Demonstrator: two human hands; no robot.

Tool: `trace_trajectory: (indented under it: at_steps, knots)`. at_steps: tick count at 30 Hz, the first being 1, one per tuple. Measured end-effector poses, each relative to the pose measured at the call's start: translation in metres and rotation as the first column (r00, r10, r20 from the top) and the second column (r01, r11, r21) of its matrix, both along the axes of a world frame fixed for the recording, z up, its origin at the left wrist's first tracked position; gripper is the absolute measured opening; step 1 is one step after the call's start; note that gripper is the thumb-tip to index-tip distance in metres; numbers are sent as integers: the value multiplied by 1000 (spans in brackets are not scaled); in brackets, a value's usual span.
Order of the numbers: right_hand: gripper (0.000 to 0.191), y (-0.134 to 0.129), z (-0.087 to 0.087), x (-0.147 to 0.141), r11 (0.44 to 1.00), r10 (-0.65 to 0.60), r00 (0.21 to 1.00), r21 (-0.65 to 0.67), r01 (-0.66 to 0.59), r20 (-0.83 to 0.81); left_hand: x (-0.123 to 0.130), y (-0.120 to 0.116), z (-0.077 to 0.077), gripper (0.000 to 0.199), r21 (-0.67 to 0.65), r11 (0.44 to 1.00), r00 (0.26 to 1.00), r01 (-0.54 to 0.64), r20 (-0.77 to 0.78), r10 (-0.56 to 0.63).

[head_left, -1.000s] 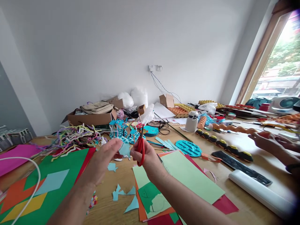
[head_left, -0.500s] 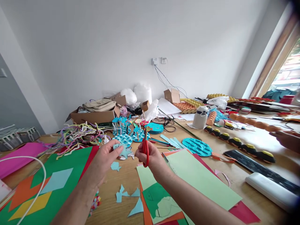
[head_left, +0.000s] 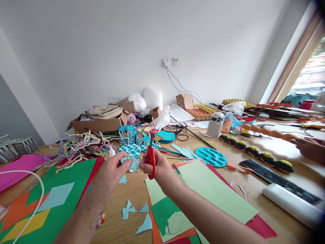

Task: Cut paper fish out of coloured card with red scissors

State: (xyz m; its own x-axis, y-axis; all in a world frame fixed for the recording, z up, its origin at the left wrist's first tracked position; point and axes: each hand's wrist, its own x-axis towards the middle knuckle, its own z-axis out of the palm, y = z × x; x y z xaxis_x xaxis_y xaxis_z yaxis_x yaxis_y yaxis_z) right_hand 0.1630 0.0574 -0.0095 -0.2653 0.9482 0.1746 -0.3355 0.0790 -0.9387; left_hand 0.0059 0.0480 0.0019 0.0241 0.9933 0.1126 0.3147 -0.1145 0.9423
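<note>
Pinching a light blue paper fish [head_left: 134, 165] between thumb and fingers, the left hand [head_left: 114, 172] is held above the middle of the desk [head_left: 118, 220], just beside the right hand [head_left: 162, 172], which is closed on red scissors [head_left: 153, 164] with the blades pointing toward the desk's far edge. The fish's head is toward the left edge, and its tail is near the scissors. Below the hands, nearer the near edge, lie a second fish [head_left: 123, 180] in light blue and some blue paper scraps [head_left: 144, 224]. Under the right forearm, light green sheets [head_left: 215, 193] rest on other coloured paper, with a pen [head_left: 180, 174] and a dark green piece [head_left: 159, 210] with drawn lines on top. Toward the left edge, a green sheet [head_left: 76, 189] carries blue, orange and yellow pieces, and beyond it sits a heap of fuzzy stems [head_left: 85, 147]. A cardboard box [head_left: 98, 125] with a beige bag [head_left: 104, 112] on it stands by the far edge. On the right side are a blue textured disc [head_left: 210, 157], a row of black-and-yellow cups [head_left: 254, 152], a white case [head_left: 291, 205] and, farther right, another person's hand [head_left: 311, 147]
</note>
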Motion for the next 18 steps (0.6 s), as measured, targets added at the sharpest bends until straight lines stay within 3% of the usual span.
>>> trace_trajectory:
  at_steps: [5, 8, 12, 18]
  knots:
    - [25, 4, 2, 5, 992, -63, 995, 111, 55, 76, -4, -2, 5, 21, -19, 990, 982, 140, -128, -141]
    - [20, 4, 0, 6, 974, -116, 967, 219, 66, 226, -5, -4, 9, 23, -4, 978, 951, 209, -233, -204]
    - [15, 0, 1, 4, 940, -186, 905, 338, 50, 383, -2, -4, 8, 18, 76, 974, 932, 212, -314, -178]
    - [26, -9, 10, 4, 979, -89, 989, 194, 64, 122, 1, -4, 8, 16, 46, 961, 957, 274, -112, -268]
